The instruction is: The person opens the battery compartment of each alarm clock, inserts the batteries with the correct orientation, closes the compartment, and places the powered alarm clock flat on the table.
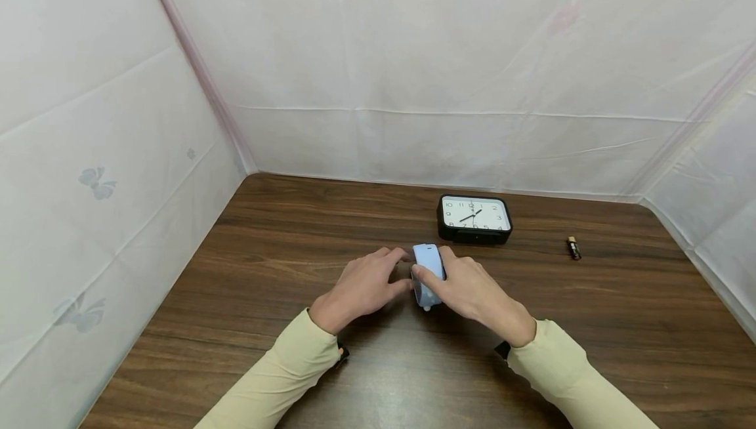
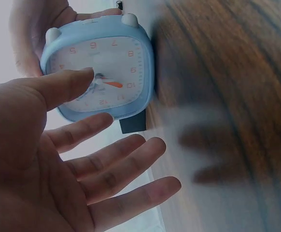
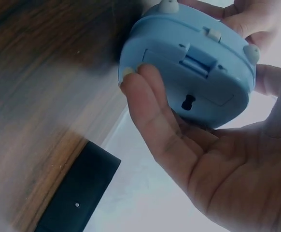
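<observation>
A light blue alarm clock (image 1: pixel 428 265) stands on its side just above or on the table, its small white feet towards the person. My right hand (image 1: pixel 472 285) grips it, thumb on the near top edge and fingers against its back. In the right wrist view, the clock's back (image 3: pixel 208 92) shows a panel outline, a latch and a dark keyhole-like slot. My left hand (image 1: pixel 369 285) is beside the dial with fingers spread and loosely bent. Its thumb lies over the dial (image 2: pixel 116 58) in the left wrist view; whether it touches is unclear.
Behind the hands, a black rectangular clock (image 1: pixel 475 219) with a white dial lies face up. A battery (image 1: pixel 573 248) lies farther right on the brown wooden table (image 1: pixel 283 219). Pale sheeting (image 1: pixel 384 75) encloses the back and sides.
</observation>
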Tool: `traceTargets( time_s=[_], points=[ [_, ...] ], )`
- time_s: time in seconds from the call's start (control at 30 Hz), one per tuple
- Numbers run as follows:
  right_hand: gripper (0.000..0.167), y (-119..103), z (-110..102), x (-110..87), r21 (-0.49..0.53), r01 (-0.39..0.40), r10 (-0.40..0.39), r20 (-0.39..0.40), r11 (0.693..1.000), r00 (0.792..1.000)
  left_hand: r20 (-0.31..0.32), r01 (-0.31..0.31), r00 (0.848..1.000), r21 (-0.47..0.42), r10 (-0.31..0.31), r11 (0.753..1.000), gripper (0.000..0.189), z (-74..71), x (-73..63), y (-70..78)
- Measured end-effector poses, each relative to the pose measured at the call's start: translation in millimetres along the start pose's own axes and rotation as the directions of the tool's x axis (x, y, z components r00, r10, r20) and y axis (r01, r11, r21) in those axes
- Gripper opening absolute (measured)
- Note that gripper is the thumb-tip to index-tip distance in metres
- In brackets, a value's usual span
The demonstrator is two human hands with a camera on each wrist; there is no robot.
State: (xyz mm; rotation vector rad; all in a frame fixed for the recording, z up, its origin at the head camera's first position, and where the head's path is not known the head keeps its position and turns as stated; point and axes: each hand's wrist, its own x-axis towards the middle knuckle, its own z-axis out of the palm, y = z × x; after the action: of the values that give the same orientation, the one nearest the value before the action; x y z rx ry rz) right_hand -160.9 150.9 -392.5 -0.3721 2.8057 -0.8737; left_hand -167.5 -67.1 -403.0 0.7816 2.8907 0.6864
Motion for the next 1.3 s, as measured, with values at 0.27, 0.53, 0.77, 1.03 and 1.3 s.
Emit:
traceTargets(
  time_s=[0.27,0.53,0.77,1.03,1.3],
  points=[
    [0.068,3.1,2.0,4.4,0.082,-0.004,0.005,-0.006,0.997,1.000,-0.007,-0.011,1.000,0.042,0.012,0.999,0.043,3.3,-1.7,-1.0],
    [0.057,0.2,-0.9,5.3,0.008,0.048,-0.048,-0.062,0.999,0.997,-0.012,-0.007,1.000,0.057,0.008,0.998,0.043,4.8,-1.2,-2.9],
    [0.066,-3.4,-2.2,5.6,0.075,-0.036,0.040,-0.064,0.997,0.997,-0.005,0.033,0.999,0.092,-0.033,0.995,0.037,7.0,-1.4,-2.7],
    [0.050,-1.9,-3.2,5.8,0.043,-0.035,0.040,-0.108,0.998,0.993,0.017,0.084,0.996,0.091,-0.086,0.992,0.037,6.4,-0.6,-2.0],
    [0.031,-2.8,-5.4,0.8,-0.153,0.008,-0.034,-0.171,0.988,0.985,0.010,0.070,0.997,0.087,-0.071,0.994,0.036,5.6,-1.9,-3.7]
  ],
)
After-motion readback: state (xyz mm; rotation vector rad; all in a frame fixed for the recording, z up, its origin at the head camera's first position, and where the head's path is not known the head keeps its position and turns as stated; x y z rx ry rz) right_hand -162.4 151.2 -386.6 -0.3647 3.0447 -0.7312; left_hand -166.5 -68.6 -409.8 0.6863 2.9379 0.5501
